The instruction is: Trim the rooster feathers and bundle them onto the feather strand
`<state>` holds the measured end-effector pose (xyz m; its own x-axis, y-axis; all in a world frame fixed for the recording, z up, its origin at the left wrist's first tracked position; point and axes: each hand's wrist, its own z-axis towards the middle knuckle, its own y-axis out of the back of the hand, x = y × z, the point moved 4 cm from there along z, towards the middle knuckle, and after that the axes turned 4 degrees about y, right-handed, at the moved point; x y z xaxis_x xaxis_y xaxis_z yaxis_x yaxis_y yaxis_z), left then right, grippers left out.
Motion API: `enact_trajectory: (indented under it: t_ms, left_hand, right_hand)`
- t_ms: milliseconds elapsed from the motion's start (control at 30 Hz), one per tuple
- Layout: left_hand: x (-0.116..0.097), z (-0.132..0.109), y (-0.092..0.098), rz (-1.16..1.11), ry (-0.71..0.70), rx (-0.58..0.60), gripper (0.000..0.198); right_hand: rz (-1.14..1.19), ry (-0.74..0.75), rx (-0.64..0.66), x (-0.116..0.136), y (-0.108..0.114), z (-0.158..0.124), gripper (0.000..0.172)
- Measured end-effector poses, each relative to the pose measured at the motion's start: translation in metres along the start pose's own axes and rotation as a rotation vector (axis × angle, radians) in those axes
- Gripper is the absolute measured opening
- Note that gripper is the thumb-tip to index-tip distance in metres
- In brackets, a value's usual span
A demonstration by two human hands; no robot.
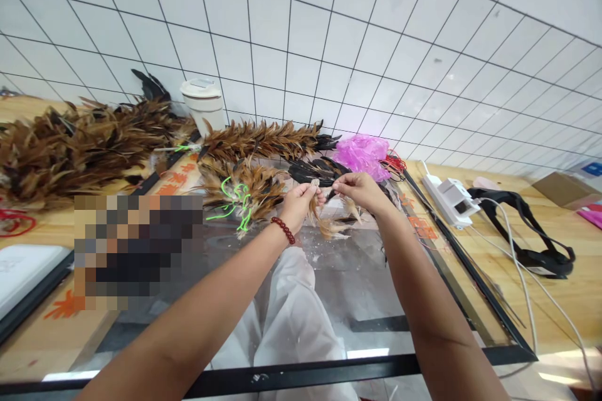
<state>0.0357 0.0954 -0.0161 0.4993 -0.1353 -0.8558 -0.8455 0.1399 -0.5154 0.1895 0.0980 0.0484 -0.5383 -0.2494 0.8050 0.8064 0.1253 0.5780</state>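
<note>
At the middle of the glass tabletop (348, 276), my left hand (300, 205) is closed in a pinch on pale brown feathers (313, 208) that hang below its fingers. A beaded bracelet (283, 230) circles that wrist. My right hand (360, 191) pinches close beside it, fingertips on what looks like a small feather between the two hands. Loose tan feathers (333, 227) lie on the glass under the hands. Just behind them is a bundle of black feathers (317, 169). To the left rests a brown feather bunch (263, 182) with bright green string (242, 200).
A long brown feather strip (263, 140) and a lidded white cup (203, 103) stand toward the tiled wall. More brown feathers (70, 150) pile at left. Pink plastic (362, 155), a white power strip (449, 200) with cables and a black strap (540, 257) are at right.
</note>
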Motion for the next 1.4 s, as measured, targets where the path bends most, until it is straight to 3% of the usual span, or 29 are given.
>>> enact_trajectory:
  t_ms: [67, 200, 300, 400, 733, 833, 933, 1000, 1100, 1167, 1267, 1333, 1400]
  left_hand:
    - [0.001, 0.001, 0.001, 0.006, 0.009, -0.029, 0.026]
    - [0.001, 0.0, 0.002, 0.027, 0.022, -0.076, 0.025]
    - [0.001, -0.002, -0.001, 0.055, 0.053, -0.042, 0.024]
    - [0.001, -0.005, -0.005, 0.086, 0.051, -0.001, 0.024]
    - [-0.001, -0.01, -0.009, 0.106, 0.087, 0.111, 0.023]
    - [-0.001, -0.008, -0.008, 0.113, 0.075, 0.112, 0.024]
    - [-0.001, -0.006, -0.005, 0.095, 0.081, 0.095, 0.024]
    - [-0.001, -0.006, -0.005, 0.083, 0.077, 0.106, 0.024]
    - [-0.001, -0.007, -0.008, 0.093, 0.075, 0.169, 0.025]
    - [-0.001, -0.008, -0.009, 0.112, 0.092, 0.189, 0.025]
    - [-0.001, -0.007, -0.007, 0.113, 0.116, 0.15, 0.025]
    - [-0.002, -0.005, -0.005, 0.089, 0.119, 0.111, 0.024]
    - [-0.002, -0.004, -0.003, 0.068, 0.111, 0.096, 0.024]
  right_hand:
    - [-0.057, 0.08, 0.011, 0.006, 0.003, -0.003, 0.025]
    - [-0.218, 0.305, 0.169, 0.026, 0.0, -0.01, 0.018]
    - [-0.484, 0.403, 0.052, 0.039, -0.001, -0.011, 0.016]
    - [-0.638, 0.451, -0.027, 0.045, -0.006, -0.011, 0.017]
    - [-0.87, 0.495, -0.004, 0.042, -0.022, -0.009, 0.022]
    - [-0.842, 0.412, -0.103, 0.041, -0.018, -0.008, 0.021]
    - [-0.668, 0.26, -0.222, 0.033, -0.008, -0.006, 0.017]
    - [-0.435, 0.204, -0.169, 0.026, -0.008, -0.003, 0.02]
    - [-0.161, 0.216, 0.025, 0.022, -0.013, -0.001, 0.031]
    - [-0.279, 0.209, 0.09, 0.024, -0.012, -0.004, 0.023]
    - [-0.738, 0.035, 0.112, 0.023, 0.001, -0.012, 0.012]
    - [-0.912, -0.096, 0.233, 0.018, 0.007, -0.018, 0.009]
    - [-0.922, -0.178, 0.416, 0.013, 0.004, -0.022, 0.009]
